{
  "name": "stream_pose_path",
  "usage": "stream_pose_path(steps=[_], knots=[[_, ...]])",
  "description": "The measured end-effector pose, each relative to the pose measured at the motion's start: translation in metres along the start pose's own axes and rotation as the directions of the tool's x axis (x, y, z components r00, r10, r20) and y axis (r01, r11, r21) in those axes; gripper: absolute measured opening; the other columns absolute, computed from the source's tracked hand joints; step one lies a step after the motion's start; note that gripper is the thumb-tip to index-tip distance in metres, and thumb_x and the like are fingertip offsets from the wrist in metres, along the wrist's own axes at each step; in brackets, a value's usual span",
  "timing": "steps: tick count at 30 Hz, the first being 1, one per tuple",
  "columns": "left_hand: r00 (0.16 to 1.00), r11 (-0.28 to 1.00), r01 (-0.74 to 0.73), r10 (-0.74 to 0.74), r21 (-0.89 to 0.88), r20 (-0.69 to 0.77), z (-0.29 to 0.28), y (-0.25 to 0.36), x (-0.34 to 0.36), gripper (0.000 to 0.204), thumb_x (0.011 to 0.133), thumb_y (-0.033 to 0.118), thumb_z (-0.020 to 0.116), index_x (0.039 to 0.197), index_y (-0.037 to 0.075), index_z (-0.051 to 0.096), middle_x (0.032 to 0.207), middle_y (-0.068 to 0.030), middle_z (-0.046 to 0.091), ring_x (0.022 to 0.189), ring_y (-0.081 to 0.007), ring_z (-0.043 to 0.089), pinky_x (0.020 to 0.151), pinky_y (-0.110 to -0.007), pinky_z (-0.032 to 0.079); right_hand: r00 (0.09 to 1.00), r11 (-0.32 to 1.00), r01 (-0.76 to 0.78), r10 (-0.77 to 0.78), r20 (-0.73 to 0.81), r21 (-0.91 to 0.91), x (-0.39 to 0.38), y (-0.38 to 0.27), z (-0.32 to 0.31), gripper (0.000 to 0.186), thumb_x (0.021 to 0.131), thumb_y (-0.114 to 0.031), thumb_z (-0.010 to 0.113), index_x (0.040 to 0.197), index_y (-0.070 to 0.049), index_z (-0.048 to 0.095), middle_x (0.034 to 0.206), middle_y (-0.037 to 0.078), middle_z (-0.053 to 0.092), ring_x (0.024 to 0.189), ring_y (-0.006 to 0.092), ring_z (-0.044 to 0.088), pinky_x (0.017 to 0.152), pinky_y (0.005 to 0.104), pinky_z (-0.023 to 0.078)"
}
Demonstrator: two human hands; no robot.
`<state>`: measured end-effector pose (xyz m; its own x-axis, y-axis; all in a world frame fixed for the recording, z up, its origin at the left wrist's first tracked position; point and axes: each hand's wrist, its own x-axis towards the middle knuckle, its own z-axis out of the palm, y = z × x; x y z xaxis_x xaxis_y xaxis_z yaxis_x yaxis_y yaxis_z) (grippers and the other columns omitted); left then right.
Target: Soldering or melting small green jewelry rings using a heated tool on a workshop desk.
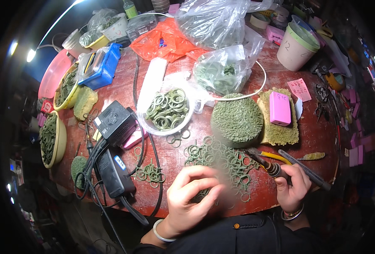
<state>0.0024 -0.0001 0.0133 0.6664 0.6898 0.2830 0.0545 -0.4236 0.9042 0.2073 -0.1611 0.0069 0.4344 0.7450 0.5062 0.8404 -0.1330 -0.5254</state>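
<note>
In my right hand [292,186] is a soldering iron [275,170] with a dark handle, its tip pointing up and left toward the loose rings. My left hand [194,192] is closed, fingers curled toward the thumb in a pinch; what it holds, if anything, is lost in a grey blur. Beyond both hands lies a spread of thin green rings [238,167], wax by their look, part of it covered by the blur. Behind them sits a round, rough green pad [237,118]. A white bowl [191,116] farther back holds many thicker green rings.
A black power box [115,122] and black adapter [115,169] with tangled cables stand left. A yellow sponge [276,137] carries a pink block [280,109]. A yellow-handled tool [276,157] and dark rod [306,171] lie right. Plastic bags [217,25] and a bucket [295,48] stand behind.
</note>
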Motion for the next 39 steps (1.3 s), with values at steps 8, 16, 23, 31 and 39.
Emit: stream_pose_path(steps=[8,16,23,31,39], knots=[[0.999,0.998,-0.019,0.022,0.051,-0.040,0.0008,-0.0018,-0.0013,0.019,0.076,-0.001,0.083,0.092,-0.001,0.073,0.106,-0.0130,0.068,0.097,-0.0237,0.066,0.085,-0.034,0.053,0.989,0.988,0.114,-0.123,0.087,0.106,0.0048,-0.0026,-0.0014,0.039,0.090,-0.039,0.076,0.092,-0.002,0.068,0.073,0.007,0.068,0.058,0.0199,0.063,0.051,0.0307,0.049],[0.998,0.998,-0.018,0.021,0.052,-0.052,0.0013,-0.0031,-0.0013,0.022,0.075,-0.001,0.084,0.093,-0.001,0.072,0.104,-0.0135,0.067,0.097,-0.0240,0.066,0.085,-0.033,0.053,0.986,0.986,0.127,-0.137,0.099,0.105,0.0053,-0.0030,-0.0008,0.040,0.089,-0.041,0.076,0.091,-0.002,0.068,0.073,0.007,0.068,0.057,0.0202,0.064,0.050,0.0309,0.049],[0.998,0.995,-0.041,0.045,0.085,-0.042,0.0004,-0.0025,-0.0004,0.024,0.074,0.000,0.085,0.093,-0.001,0.072,0.103,-0.0139,0.068,0.095,-0.0243,0.067,0.085,-0.034,0.054,0.986,0.988,0.111,-0.123,0.114,0.105,0.0059,-0.0041,-0.0019,0.039,0.089,-0.040,0.076,0.091,-0.001,0.068,0.073,0.007,0.068,0.058,0.0208,0.064,0.051,0.0315,0.049],[0.998,0.996,-0.044,0.047,0.076,-0.037,0.0006,-0.0040,-0.0011,0.027,0.074,0.002,0.086,0.095,-0.002,0.071,0.106,-0.0142,0.067,0.097,-0.0242,0.066,0.085,-0.034,0.053,0.985,0.991,0.091,-0.104,0.136,0.097,0.0065,-0.0051,-0.0025,0.039,0.088,-0.040,0.077,0.091,-0.002,0.068,0.074,0.008,0.067,0.059,0.0215,0.064,0.052,0.0321,0.050],[0.998,0.995,-0.038,0.042,0.097,-0.039,0.0009,0.0006,0.0005,0.025,0.074,0.002,0.086,0.094,-0.001,0.071,0.103,-0.0140,0.068,0.095,-0.0246,0.067,0.084,-0.034,0.054,0.986,0.991,0.089,-0.101,0.136,0.096,0.0047,-0.0040,-0.0016,0.040,0.088,-0.040,0.077,0.091,-0.002,0.068,0.073,0.007,0.067,0.058,0.0213,0.064,0.051,0.0318,0.049]])
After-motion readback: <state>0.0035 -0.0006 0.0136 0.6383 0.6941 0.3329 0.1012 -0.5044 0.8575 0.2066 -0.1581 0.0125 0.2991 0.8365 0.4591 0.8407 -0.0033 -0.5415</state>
